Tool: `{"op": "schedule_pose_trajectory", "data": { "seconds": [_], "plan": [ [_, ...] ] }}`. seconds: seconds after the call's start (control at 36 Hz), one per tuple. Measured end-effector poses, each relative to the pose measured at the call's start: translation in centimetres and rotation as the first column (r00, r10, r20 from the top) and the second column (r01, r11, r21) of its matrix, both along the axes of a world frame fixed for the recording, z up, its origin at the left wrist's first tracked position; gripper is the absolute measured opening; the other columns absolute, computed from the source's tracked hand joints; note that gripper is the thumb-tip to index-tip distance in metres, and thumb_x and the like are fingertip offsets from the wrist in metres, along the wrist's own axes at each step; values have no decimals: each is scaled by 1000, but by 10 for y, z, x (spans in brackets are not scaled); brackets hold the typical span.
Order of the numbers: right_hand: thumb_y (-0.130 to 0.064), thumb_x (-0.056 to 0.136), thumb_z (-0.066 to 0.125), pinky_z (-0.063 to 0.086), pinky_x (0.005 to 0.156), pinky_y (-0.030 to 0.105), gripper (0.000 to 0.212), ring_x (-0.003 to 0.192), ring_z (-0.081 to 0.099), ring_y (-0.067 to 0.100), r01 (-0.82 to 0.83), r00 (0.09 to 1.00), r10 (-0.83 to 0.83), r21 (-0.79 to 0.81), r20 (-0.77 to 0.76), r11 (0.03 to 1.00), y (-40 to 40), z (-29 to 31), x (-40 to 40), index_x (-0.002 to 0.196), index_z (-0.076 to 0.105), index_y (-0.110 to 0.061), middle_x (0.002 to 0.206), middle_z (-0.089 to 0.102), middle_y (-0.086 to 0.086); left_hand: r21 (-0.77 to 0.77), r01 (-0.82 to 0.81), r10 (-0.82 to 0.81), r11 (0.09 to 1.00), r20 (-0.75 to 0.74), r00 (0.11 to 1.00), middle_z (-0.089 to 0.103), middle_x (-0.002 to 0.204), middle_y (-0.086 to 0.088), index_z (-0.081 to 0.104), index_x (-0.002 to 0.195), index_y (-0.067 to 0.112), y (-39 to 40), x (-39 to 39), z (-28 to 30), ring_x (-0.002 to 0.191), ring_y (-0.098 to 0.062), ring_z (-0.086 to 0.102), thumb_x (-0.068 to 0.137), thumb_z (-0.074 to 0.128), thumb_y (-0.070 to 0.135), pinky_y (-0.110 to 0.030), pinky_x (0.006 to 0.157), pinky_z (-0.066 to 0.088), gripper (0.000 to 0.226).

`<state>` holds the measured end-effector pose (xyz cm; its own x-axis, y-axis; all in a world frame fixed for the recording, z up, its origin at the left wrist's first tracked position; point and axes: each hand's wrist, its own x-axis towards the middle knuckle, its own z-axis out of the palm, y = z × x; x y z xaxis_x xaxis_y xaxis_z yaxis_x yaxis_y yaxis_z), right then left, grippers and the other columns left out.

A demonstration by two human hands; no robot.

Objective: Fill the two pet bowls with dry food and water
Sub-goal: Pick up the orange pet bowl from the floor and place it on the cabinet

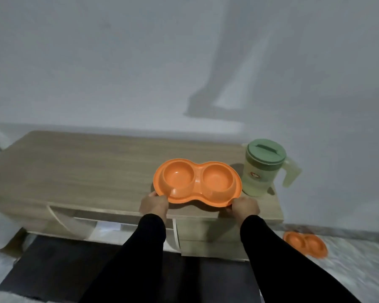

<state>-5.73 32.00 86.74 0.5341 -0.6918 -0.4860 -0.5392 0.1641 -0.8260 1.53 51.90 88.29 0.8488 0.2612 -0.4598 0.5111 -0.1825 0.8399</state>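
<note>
**Setting the double bowl down level beside the jug**

The orange double bowl [197, 184] is being held over the front right part of the wooden cabinet top [85, 169], its near edge seeming to be raised slightly toward the person. Both wells are looking empty; no food or water is showing in either. The left hand [154, 204] is gripping the near left rim, fingers curled under and thumb at the edge, and the right hand [245, 207] is gripping the near right rim the same way. Whether the far edge is already touching the wood is hard to tell.

To do this step well, the person is probably best lowering both ends together so the dish is landing flat, and keeping it back from the cabinet's front lip, since the near rim is sitting close to that edge. The green-lidded jug [263, 169] is standing just beside the right well, lid on, so leaving a small gap there should be making pouring easier and avoiding a knock.

A second orange double bowl [305, 244] is lying on the floor to the right of the cabinet, well apart. No dry food container is appearing anywhere in view.
</note>
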Motion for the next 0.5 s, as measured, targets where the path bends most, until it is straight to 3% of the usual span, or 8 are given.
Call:
{"op": "schedule_pose_trajectory", "data": {
  "seconds": [0.06, 0.14, 0.25, 0.33, 0.39, 0.44, 0.5],
  "plan": [
    [-4, 78, 59, 52, 74, 34, 16, 83, 67, 30, 46, 998, -48, -35, -47, 998, 1, -6, 10, 63, 63, -6, 71, 67, 11, -14, 4, -4, 1000, -24, 1000, 66, 74, -8, 70, 115, 21, 0, 9, -6, 59, -19, 53, 80, 52, 6, -27, 65, 45, 42],
    [-2, 71, 60, 58, 79, 42, 17, 81, 69, 34, 84, 994, -87, -46, -73, 995, 1, -16, 20, 54, 63, -6, 62, 68, 12, -11, 17, -17, 1000, -60, 998, 66, 71, -7, 70, 115, 24, 2, 19, -15, 57, -19, 51, 78, 52, 7, -30, 67, 51, 45],
    [-6, 68, 62, 57, 78, 40, 9, 80, 68, 33, 66, 993, -73, -76, -94, 995, 2, -20, 26, 61, 68, -3, 70, 72, 16, 4, 16, -16, 1000, -68, 998, 74, 95, -12, 70, 114, 24, 0, 27, -24, 81, -31, 68, 79, 53, 9, -37, 81, 57, 42],
    [-6, 65, 60, 58, 78, 41, 10, 79, 69, 34, 92, 991, -98, -66, -95, 994, -2, -31, 32, 57, 66, -5, 68, 71, 16, 32, 30, -27, 999, -78, 997, 72, 102, -13, 74, 107, 21, -2, 32, -32, 97, -32, 67, 79, 53, 11, -38, 83, 56, 35],
    [-6, 63, 59, 58, 79, 46, 11, 78, 69, 35, 116, 988, -121, -58, -92, 992, -6, -39, 36, 54, 65, -7, 66, 70, 16, 44, 36, -33, 998, -83, 996, 73, 101, -12, 73, 109, 23, -3, 34, -37, 94, -31, 67, 79, 53, 10, -37, 82, 56, 39],
    [-4, 63, 60, 58, 79, 47, 14, 79, 69, 36, 126, 986, -131, -58, -99, 990, -8, -42, 39, 51, 64, -9, 67, 70, 17, 48, 29, -25, 998, -82, 996, 73, 99, -11, 72, 113, 23, -4, 34, -39, 77, -26, 65, 80, 52, 6, -30, 73, 54, 42],
    [-3, 64, 60, 58, 80, 47, 16, 80, 70, 36, 139, 985, -144, -57, -100, 989, -6, -37, 39, 50, 63, -11, 68, 71, 16, 70, 25, -18, 997, -89, 996, 69, 83, -10, 72, 110, 16, -4, 35, -41, 59, -18, 51, 80, 52, 4, -26, 62, 47, 38]
  ]
}}
